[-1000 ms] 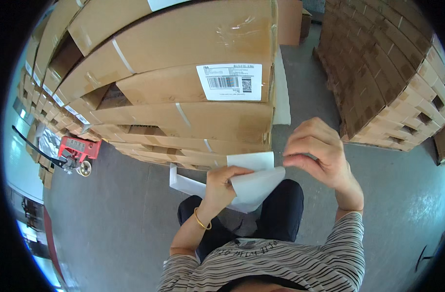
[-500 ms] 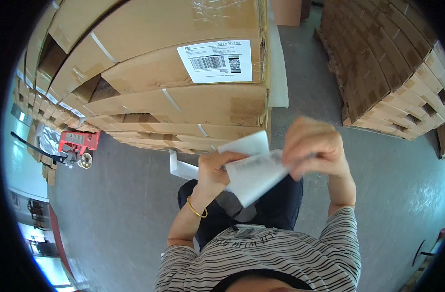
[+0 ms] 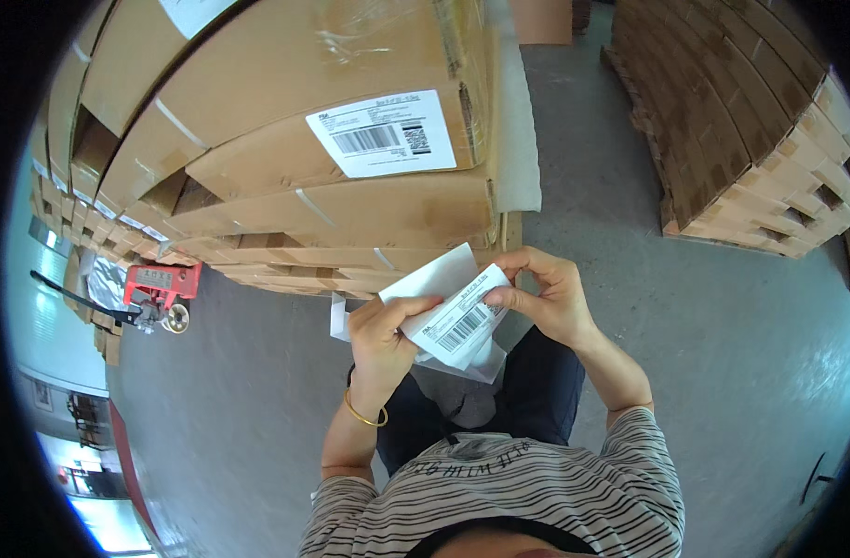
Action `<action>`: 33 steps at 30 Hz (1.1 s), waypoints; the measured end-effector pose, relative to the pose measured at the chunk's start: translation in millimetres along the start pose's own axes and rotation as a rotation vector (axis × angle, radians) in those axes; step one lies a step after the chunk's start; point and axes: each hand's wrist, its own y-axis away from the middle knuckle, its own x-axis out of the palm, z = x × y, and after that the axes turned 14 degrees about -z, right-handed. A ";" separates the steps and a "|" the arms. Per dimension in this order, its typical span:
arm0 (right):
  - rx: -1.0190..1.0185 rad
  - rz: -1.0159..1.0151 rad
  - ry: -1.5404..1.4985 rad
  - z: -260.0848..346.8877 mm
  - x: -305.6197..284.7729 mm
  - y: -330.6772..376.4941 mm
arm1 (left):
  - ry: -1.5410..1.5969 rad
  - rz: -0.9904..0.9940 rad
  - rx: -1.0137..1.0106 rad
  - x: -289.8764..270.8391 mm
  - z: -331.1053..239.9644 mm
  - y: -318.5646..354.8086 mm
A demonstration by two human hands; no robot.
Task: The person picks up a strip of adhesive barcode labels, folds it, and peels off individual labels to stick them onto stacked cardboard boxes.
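Note:
A strip of white shipping labels (image 3: 464, 327) with a printed barcode is held in front of my lap, folded over in several layers. My left hand (image 3: 380, 335), with a gold bangle at its wrist, grips the strip's left side, thumb on top. At the upper right corner of the front label, my right hand (image 3: 548, 296) pinches the edge between thumb and fingers. A loose end of the strip hangs down to the left, behind my left hand. Just beyond my hands, a similar white label (image 3: 382, 134) is stuck on a carton (image 3: 257, 139) in the stack.
Stacked brown cartons fill the far left and centre. Another carton stack (image 3: 722, 121) stands on a pallet at the right. A red pallet jack (image 3: 164, 284) with a black handle is parked at the left on the grey floor (image 3: 239, 418).
My right hand has moved left and down to the front label's corner. The label has turned, so its barcode now shows plainly. The view has shifted slightly against the cartons.

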 end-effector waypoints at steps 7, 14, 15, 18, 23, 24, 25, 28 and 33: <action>-0.387 0.153 0.257 9.8 -26.3 -19.0 | -0.135 0.103 -0.015 -4.2 -10.5 4.2; -0.719 0.145 0.278 -5.2 -29.6 -31.9 | -0.215 0.102 0.004 -3.1 -20.1 4.4; -0.669 0.180 0.218 -9.1 -28.9 -34.8 | -0.233 0.075 -0.009 -0.9 -23.7 2.8; -0.688 0.207 0.087 -5.3 -32.1 -43.4 | -0.271 0.060 -0.044 -1.3 -29.4 1.7; -0.432 -0.038 -0.569 -2.1 -42.8 -81.6 | -0.389 0.040 -0.123 -11.8 -17.7 13.7; -0.263 -0.087 -0.790 4.0 -43.6 -100.6 | -0.401 0.038 -0.117 -13.9 -13.6 18.4; -0.149 -0.038 -0.769 9.9 -53.2 -120.3 | -0.350 -0.023 -0.132 -15.3 -9.4 23.7; -0.100 0.090 -0.719 10.2 -58.8 -173.5 | -0.332 -0.078 -0.087 -18.3 -20.0 24.0; -0.244 0.268 -0.696 1.1 -27.6 -220.3 | -0.468 -0.035 -0.106 -21.8 -36.8 29.0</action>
